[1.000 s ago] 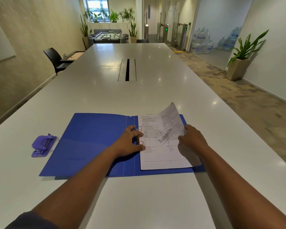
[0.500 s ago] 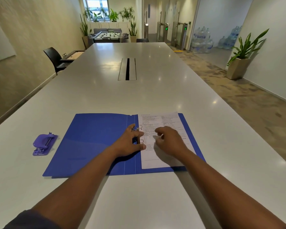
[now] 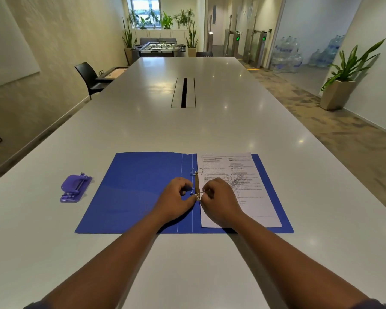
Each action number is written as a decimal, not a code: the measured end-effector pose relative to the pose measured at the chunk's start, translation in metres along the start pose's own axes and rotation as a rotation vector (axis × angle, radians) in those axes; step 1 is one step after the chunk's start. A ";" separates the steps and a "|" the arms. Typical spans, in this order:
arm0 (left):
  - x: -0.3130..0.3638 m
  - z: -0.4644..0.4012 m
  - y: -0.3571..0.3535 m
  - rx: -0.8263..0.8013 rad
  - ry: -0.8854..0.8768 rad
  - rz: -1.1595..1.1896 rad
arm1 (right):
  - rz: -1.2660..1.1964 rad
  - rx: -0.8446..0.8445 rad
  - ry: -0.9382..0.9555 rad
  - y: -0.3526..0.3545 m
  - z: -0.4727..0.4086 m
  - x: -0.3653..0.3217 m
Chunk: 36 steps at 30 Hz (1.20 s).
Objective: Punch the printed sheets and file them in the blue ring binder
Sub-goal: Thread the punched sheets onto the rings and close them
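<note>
The blue ring binder (image 3: 134,192) lies open and flat on the white table. Printed sheets (image 3: 252,197) lie flat on its right half, threaded on the metal ring mechanism (image 3: 196,182) along the spine. Both hands meet at the nearer ring. My left hand (image 3: 176,197) comes from the left, its curled fingers pinching that ring. My right hand (image 3: 216,197) rests on the sheets' left edge and pinches the same ring from the right. The farther ring stands open above the hands.
A purple hole punch (image 3: 75,188) sits on the table (image 3: 187,130) left of the binder. A cable slot (image 3: 183,92) runs along the table's middle. A black chair (image 3: 88,78) stands at the far left, a potted plant (image 3: 343,85) on the floor at right.
The right hand laid the lifted sheet flat on the binder, then slid left to the rings. The left hand stayed at the ring mechanism. The binder shifted slightly.
</note>
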<state>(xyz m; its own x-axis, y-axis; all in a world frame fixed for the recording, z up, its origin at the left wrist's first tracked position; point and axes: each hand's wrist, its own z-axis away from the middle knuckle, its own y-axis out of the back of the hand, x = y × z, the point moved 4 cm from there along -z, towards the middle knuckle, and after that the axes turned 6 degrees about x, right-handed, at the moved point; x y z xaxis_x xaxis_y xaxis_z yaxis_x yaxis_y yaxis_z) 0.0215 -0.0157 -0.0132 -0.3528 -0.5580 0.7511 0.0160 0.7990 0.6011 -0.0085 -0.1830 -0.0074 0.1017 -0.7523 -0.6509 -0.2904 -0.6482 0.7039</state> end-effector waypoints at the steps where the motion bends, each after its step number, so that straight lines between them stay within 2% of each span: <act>1: -0.003 0.002 -0.001 0.040 0.011 -0.005 | -0.017 0.019 0.000 -0.001 0.001 0.002; 4: -0.004 0.007 -0.003 0.123 0.014 -0.047 | -0.035 0.055 0.016 -0.003 0.002 0.004; 8: -0.003 0.009 -0.004 0.136 -0.013 -0.078 | -0.020 0.060 0.035 -0.005 0.002 0.005; 26: 0.005 0.011 -0.011 -0.004 -0.208 -0.193 | 0.085 0.100 0.145 -0.011 0.006 0.010; 36: 0.004 0.011 -0.012 -0.006 -0.151 -0.174 | 0.071 0.102 0.149 -0.009 0.009 0.008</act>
<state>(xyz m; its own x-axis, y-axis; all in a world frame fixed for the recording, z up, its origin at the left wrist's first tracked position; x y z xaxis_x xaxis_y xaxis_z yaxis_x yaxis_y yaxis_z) 0.0099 -0.0251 -0.0198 -0.4867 -0.6472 0.5867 -0.0524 0.6920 0.7200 -0.0137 -0.1820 -0.0213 0.2152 -0.8097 -0.5460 -0.3964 -0.5834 0.7089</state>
